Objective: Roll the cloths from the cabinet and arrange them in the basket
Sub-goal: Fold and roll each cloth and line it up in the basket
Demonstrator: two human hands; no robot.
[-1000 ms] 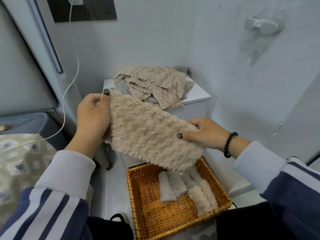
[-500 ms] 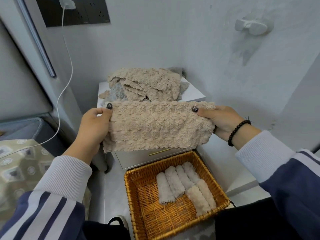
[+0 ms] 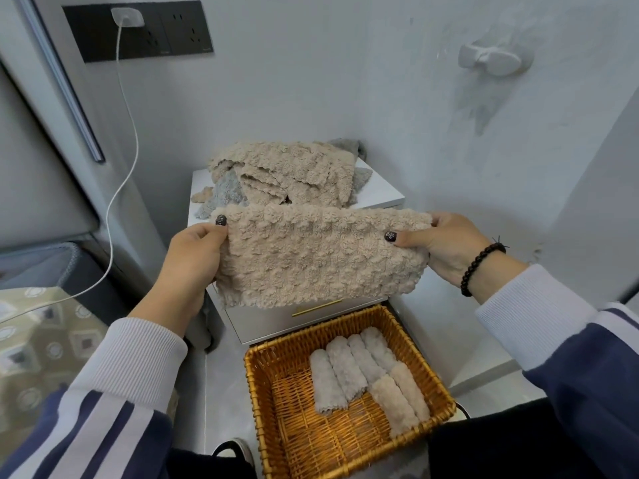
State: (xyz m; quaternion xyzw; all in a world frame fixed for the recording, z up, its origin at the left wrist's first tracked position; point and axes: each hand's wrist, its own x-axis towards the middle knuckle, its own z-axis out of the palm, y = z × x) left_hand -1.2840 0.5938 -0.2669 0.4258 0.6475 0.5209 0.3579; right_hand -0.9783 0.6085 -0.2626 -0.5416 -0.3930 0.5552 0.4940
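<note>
A fluffy beige cloth [image 3: 321,257] hangs folded and level in the air in front of the white cabinet [image 3: 377,193]. My left hand [image 3: 193,257] pinches its left end, thumb on the front. My right hand [image 3: 446,243] pinches its right end the same way. A heap of beige and grey cloths [image 3: 287,174] lies on the cabinet top behind it. Below, on the floor, stands a wicker basket [image 3: 262,385] holding several rolled cloths [image 3: 366,371], grey and beige, side by side at its right half.
A white cable [image 3: 121,160] hangs from a black wall socket [image 3: 138,29] at the upper left. A patterned bed cover [image 3: 41,333] lies at the left. A white wall hook [image 3: 491,58] sits high on the right wall. A shoe tip [image 3: 231,451] shows beside the basket.
The cloth went from a slanted spread to a level, folded strip. My right hand rose from its lower edge to the right end; my left hand stayed on the left end.
</note>
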